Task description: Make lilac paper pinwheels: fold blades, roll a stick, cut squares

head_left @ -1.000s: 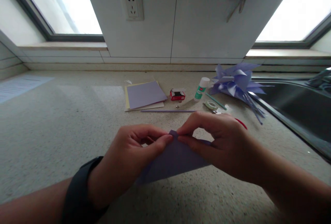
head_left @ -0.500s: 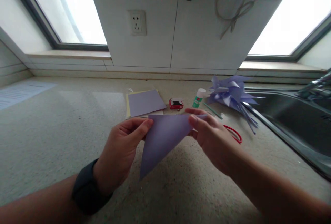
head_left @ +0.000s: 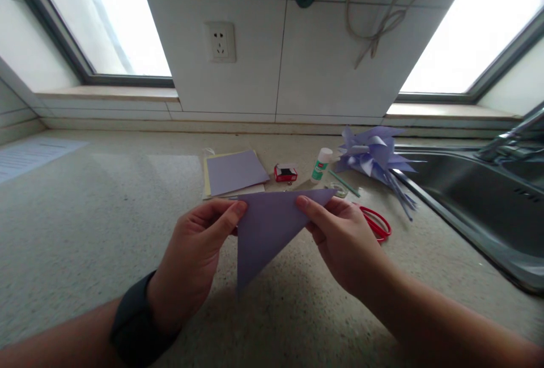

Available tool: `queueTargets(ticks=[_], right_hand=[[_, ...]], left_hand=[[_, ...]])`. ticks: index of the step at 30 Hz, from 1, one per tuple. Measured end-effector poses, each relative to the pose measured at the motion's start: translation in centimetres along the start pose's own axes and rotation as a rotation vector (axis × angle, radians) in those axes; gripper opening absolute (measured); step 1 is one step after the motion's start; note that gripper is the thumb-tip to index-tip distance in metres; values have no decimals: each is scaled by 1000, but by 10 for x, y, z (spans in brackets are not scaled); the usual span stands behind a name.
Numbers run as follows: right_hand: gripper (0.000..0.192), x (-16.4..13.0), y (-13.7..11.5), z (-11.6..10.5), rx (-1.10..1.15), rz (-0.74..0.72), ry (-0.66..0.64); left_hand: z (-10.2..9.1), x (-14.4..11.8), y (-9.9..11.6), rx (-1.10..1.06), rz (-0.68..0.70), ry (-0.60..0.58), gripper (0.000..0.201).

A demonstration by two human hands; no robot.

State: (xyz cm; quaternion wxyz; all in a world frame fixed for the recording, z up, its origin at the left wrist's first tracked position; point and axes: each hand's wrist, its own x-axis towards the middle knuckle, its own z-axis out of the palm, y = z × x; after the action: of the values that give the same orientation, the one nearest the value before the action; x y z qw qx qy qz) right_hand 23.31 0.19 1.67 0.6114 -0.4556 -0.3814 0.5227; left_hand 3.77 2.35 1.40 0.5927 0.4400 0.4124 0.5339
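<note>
A sheet of purple paper [head_left: 267,229], folded into a triangle, is held up over the counter between my two hands. My left hand [head_left: 204,243] pinches its upper left corner, thumb in front. Along the upper right edge, my right hand [head_left: 344,232] grips the paper with its thumb on the near face and the fingers behind. One point of the triangle hangs downward. Just beyond my right hand lie red-handled scissors [head_left: 378,225], partly hidden. Behind the paper sits a stack of purple paper [head_left: 238,172] with yellowish sheets under it.
A glue stick [head_left: 322,165] stands beside a small red box [head_left: 285,173] and a thin green stick [head_left: 344,182]. Purple paper pinwheels [head_left: 374,155] lie by the sink [head_left: 459,186] at right. A printed sheet [head_left: 38,155] lies far left.
My right hand has shifted left along the top edge, its fingers now tucked behind the paper. The triangle's right corner now shows beyond the thumb. The view has moved slightly.
</note>
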Motion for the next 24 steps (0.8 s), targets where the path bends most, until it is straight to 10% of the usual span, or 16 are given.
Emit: queueTargets(ticks=[24], right_hand=[[18, 9, -9, -9, 56, -223, 143]], left_hand=[[-6, 6, -4, 27, 12, 32, 25]])
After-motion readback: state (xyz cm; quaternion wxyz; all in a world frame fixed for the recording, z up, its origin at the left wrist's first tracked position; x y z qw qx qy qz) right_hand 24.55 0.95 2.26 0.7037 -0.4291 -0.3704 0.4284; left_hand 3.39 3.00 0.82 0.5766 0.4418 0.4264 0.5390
